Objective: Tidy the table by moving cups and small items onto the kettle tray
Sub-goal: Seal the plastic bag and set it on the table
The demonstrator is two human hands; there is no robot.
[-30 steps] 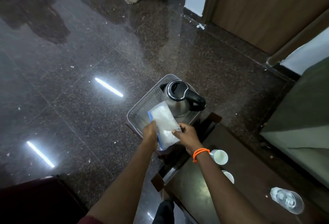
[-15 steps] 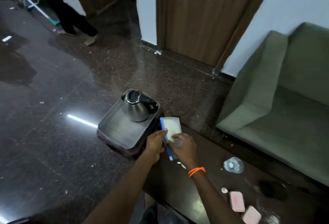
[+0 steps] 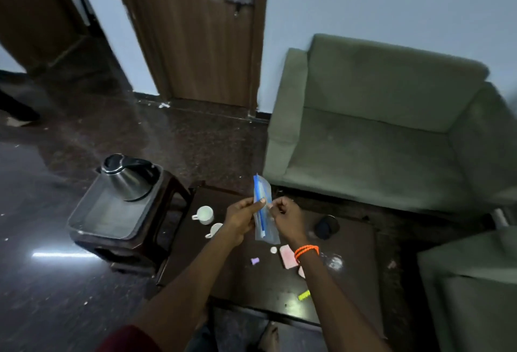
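Observation:
Above the dark table (image 3: pixel 251 290), my left hand (image 3: pixel 240 223) and my right hand (image 3: pixel 285 220) both pinch a clear zip bag with a blue strip (image 3: pixel 263 206), held edge-on and upright. A steel kettle (image 3: pixel 128 178) stands at the far end of a grey tray (image 3: pixel 92 228) on a small dark stool to the left. Two white cups (image 3: pixel 205 214) (image 3: pixel 215 230) sit on the table's left part. A pink packet (image 3: pixel 288 256), a white cap (image 3: pixel 273 250), a purple bit (image 3: pixel 254 261) and a yellow clip (image 3: pixel 304 294) lie below my hands.
A dark round object (image 3: pixel 326 227) and a clear glass (image 3: pixel 333 260) lie on the table's right side. A green sofa (image 3: pixel 377 141) stands behind the table, another green seat (image 3: pixel 470 290) at right. A wooden door (image 3: pixel 201 32) is at the back.
The view swung up and right from the tray toward the table and sofa. Both hands carried the bag away from the tray and turned it edge-on over the table.

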